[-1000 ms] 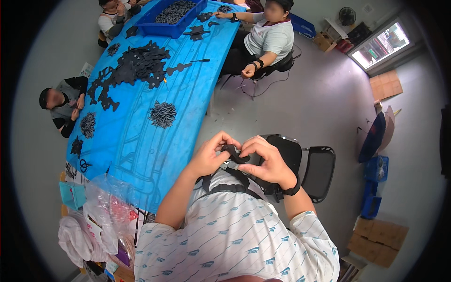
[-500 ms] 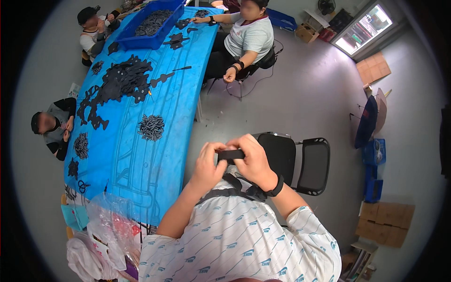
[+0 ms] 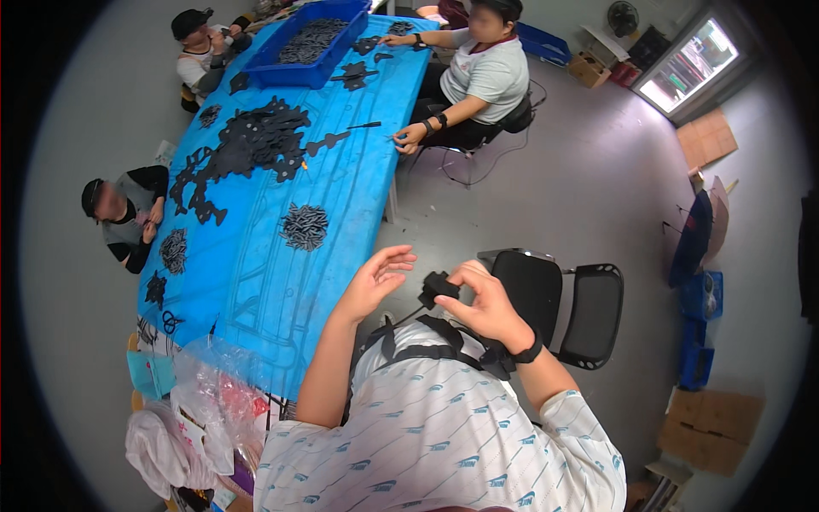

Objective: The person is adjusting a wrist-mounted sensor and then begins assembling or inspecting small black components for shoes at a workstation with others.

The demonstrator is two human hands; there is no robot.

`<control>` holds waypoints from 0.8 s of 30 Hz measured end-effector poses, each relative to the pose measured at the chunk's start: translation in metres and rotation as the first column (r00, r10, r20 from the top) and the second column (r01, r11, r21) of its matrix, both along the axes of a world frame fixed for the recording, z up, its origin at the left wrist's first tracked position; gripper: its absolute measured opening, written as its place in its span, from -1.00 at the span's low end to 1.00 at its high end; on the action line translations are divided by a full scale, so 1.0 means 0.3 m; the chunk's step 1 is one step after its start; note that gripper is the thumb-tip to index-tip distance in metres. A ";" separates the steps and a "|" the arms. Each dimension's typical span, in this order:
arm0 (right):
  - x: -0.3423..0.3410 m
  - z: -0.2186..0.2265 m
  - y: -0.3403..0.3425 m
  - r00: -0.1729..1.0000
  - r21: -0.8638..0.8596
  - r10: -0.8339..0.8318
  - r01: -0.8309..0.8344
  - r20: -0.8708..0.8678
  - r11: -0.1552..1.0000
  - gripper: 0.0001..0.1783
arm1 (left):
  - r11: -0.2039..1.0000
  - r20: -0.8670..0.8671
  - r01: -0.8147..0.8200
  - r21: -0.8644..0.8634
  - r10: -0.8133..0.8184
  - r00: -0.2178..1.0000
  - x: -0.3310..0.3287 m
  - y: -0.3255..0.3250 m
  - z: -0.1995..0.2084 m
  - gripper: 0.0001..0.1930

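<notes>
Above my lap, my right hand (image 3: 488, 305) pinches a small black blocky object (image 3: 438, 288) between thumb and fingers. A thin dark cord runs from it down toward the black straps (image 3: 418, 346) at my waist. My left hand (image 3: 373, 283) is open beside the table edge, its fingers apart and nothing in them. The gap between this hand and the black object is a short one. A dark band (image 3: 531, 346) circles my right wrist.
A long blue-covered table (image 3: 341, 183) stands to my left, bearing grey cylindrical pieces (image 3: 304, 228), flat black pieces (image 3: 260, 141) and a blue crate (image 3: 320, 75). Three people sit around it. A black chair (image 3: 526, 282) stands at my right; plastic bags (image 3: 209, 397) lie at the lower left.
My left hand has let go of the black object and moved away to the left, opening. My right hand keeps hold of it, now lower and further right. The whole view has shifted slightly.
</notes>
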State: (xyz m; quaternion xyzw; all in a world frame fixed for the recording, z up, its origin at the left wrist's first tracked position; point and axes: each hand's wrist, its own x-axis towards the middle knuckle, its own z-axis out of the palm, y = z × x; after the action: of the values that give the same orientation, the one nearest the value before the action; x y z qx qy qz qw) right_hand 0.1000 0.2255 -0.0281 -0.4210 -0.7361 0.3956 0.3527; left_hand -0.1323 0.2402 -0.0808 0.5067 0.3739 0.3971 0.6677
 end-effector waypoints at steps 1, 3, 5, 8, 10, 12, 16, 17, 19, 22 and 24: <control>0.014 -0.005 -0.002 0.999 0.003 -0.035 0.035 0.014 0.999 -0.73 | 0.997 -0.013 -0.045 -0.059 0.045 0.999 -0.008 0.003 -0.021 -0.53; 0.034 -0.014 0.000 0.999 -0.008 -0.033 0.033 0.027 0.999 -0.73 | 0.992 -0.047 -0.104 -0.065 0.101 0.994 -0.006 -0.005 -0.044 -0.61; 0.050 -0.016 -0.007 0.997 -0.036 -0.064 0.066 0.054 0.997 -0.74 | 0.988 -0.070 -0.085 -0.125 0.077 0.995 0.011 -0.026 -0.044 -0.71; 0.039 -0.014 -0.017 0.986 -0.073 -0.162 0.165 0.045 0.984 -0.76 | 0.995 -0.033 -0.029 -0.095 0.026 0.999 0.079 -0.068 0.014 -0.78; 0.023 -0.017 -0.017 0.974 -0.103 -0.222 0.225 0.037 0.969 -0.76 | 0.999 -0.007 0.046 0.005 -0.046 0.999 0.115 -0.086 0.020 -0.76; 0.005 -0.021 -0.011 0.979 -0.110 -0.200 0.202 0.030 0.973 -0.74 | 1.000 0.021 0.013 -0.002 -0.013 1.000 0.145 -0.105 0.020 -0.75; -0.031 -0.030 -0.010 0.986 -0.069 -0.163 0.161 -0.022 0.985 -0.73 | 0.992 0.225 -0.006 -0.127 0.035 0.974 0.159 -0.091 0.010 -0.66; -0.038 -0.029 -0.003 0.987 -0.062 -0.160 0.158 -0.026 0.985 -0.73 | 0.987 0.325 -0.031 -0.157 0.081 0.942 0.165 -0.086 0.019 -0.63; -0.052 -0.026 0.014 0.993 0.230 -0.104 0.115 -0.060 0.966 -0.76 | 0.982 0.432 -0.073 -0.177 0.144 0.890 0.180 -0.095 0.026 -0.62; -0.066 0.016 0.012 0.994 0.270 -0.099 0.106 -0.041 0.957 -0.77 | 0.968 0.607 -0.122 -0.218 0.233 0.760 0.183 -0.108 0.046 -0.59; -0.068 0.014 0.010 0.997 0.268 -0.070 0.075 -0.026 0.961 -0.79 | 0.965 0.680 -0.158 -0.211 0.261 0.685 0.182 -0.116 0.042 -0.59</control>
State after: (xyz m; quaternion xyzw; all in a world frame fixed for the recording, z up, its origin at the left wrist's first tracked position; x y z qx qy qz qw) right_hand 0.0794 0.2285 -0.0239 -0.3927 -0.7640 0.2824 0.4269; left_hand -0.0779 0.2055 -0.0682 0.2249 0.1737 0.6070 0.7421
